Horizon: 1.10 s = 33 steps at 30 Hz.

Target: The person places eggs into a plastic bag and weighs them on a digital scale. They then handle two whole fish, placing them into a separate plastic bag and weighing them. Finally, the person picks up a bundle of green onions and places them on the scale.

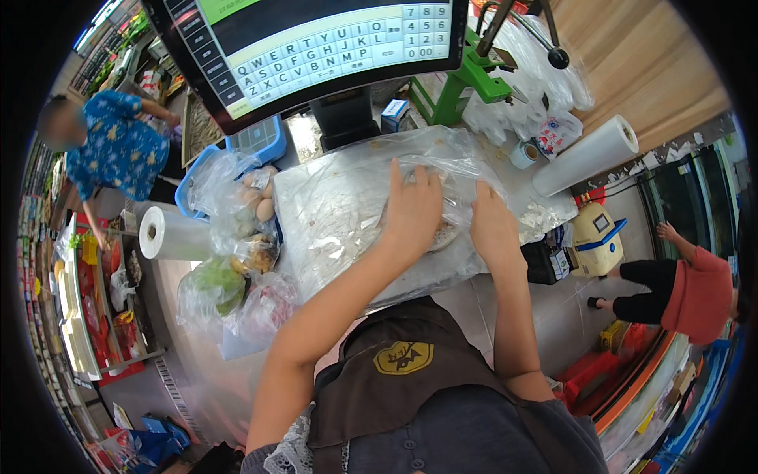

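My left hand (417, 210) is at a clear plastic bag (456, 172), its fingers spread over the film. On the other side, my right hand (494, 231) grips the bag near its right edge. Something brownish and grey (441, 237) shows inside the bag, partly hidden by my left hand; I cannot tell what it is. The bag lies on a metal scale platform (331, 237) wrapped in wrinkled clear film. Behind the platform stands a touchscreen (331, 53) with a lit on-screen keyboard.
To the left are bagged eggs (260, 198), bagged greens (213, 287) and a plastic bag roll (177, 234). A green bag-sealing device (450, 89), hanging plastic bags (515, 89) and another roll (586, 157) stand right. One person (118, 142) is left, another (693, 293) right.
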{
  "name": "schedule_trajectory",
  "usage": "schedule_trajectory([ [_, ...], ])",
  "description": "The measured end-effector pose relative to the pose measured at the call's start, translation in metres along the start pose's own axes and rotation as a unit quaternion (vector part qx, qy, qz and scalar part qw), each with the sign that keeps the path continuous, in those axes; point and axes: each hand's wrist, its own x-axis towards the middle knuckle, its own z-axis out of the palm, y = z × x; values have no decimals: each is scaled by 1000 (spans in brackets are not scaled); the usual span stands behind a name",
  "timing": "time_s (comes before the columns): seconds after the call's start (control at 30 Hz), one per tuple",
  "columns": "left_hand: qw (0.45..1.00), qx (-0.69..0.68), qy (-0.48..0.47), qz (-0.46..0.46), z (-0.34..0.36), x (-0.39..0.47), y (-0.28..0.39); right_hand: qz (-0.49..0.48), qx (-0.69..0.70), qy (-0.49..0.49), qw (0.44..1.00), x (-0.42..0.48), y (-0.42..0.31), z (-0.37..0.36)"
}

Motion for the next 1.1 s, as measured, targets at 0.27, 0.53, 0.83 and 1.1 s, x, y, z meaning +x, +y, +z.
schedule_trajectory([
  [0.27, 987, 77, -117, 85, 3, 42, 4, 83, -34, -156, 984, 2, 21, 9],
  [0.53, 988, 61, -115, 88, 17, 71, -16, 79, 1, -165, 983, 9, 21, 14],
  [0.83, 984, 5, -172, 46, 16, 84, -12, 86, 21, -143, 986, 7, 17, 10],
  [1.1, 987, -14, 20, 157, -28, 27, -3, 52, 29, -42, 997, -5, 11, -59],
])
